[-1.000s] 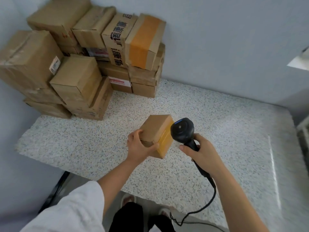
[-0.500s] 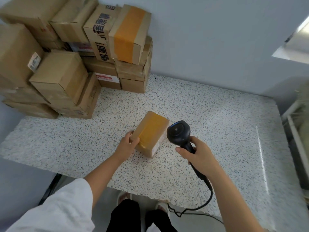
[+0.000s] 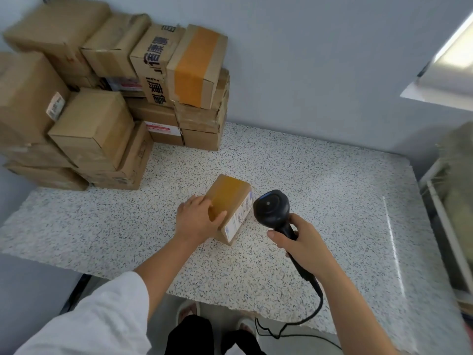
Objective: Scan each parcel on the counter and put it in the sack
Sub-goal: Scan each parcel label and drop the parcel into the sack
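Note:
A small cardboard parcel [image 3: 231, 198] with yellow tape on top rests on the speckled counter [image 3: 320, 201]. Its white shipping label faces right. My left hand [image 3: 198, 219] lies over the parcel's near left end, with the thumb hooked across the top. My right hand [image 3: 304, 243] grips the handle of a black corded scanner [image 3: 271, 208]. The scanner's head is just right of the label, close to it. A pale woven sack [image 3: 458, 201] shows at the right edge, partly out of view.
Several stacked cardboard parcels [image 3: 102, 103] fill the counter's back left corner against the wall. The scanner cable [image 3: 302, 326] loops down past the counter's front edge. A white frame [image 3: 445, 221] stands along the counter's right side beside the sack.
The parcel was turned in my left hand and set down on the counter, so its label now faces the scanner. My left hand shifted onto the top. The scanner stayed close by.

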